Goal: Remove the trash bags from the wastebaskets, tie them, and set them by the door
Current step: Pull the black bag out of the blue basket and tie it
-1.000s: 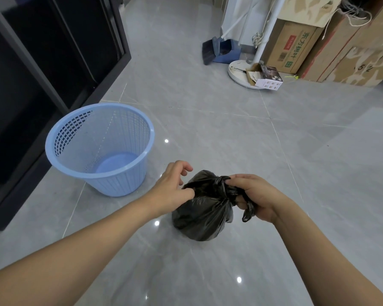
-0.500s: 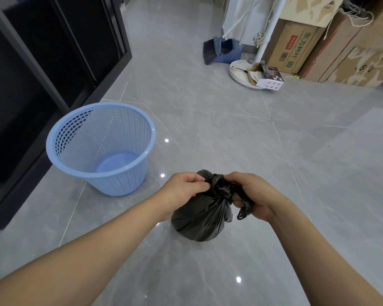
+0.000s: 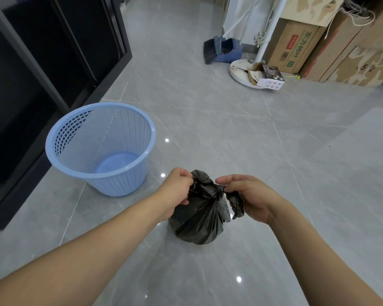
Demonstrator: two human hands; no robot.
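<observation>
A small black trash bag (image 3: 199, 219) sits on the grey tiled floor in front of me, its top gathered into a knot. My left hand (image 3: 177, 191) grips the bunched plastic on the left side of the knot. My right hand (image 3: 250, 195) pinches a loose black tail on the right side, and the tail hangs down past my palm. A light blue mesh wastebasket (image 3: 100, 149) stands to the left, upright, with no bag inside.
A black cabinet (image 3: 42, 69) runs along the left, close behind the wastebasket. At the back stand a blue dustpan with broom (image 3: 221, 49), a white round fan base (image 3: 243, 71), a small printed box (image 3: 270, 78) and stacked cardboard boxes (image 3: 332, 40).
My left hand has closed onto the bag's bunched top. Both hands have drawn slightly apart, pulling the plastic ends away from the knot. The bag stays on the floor.
</observation>
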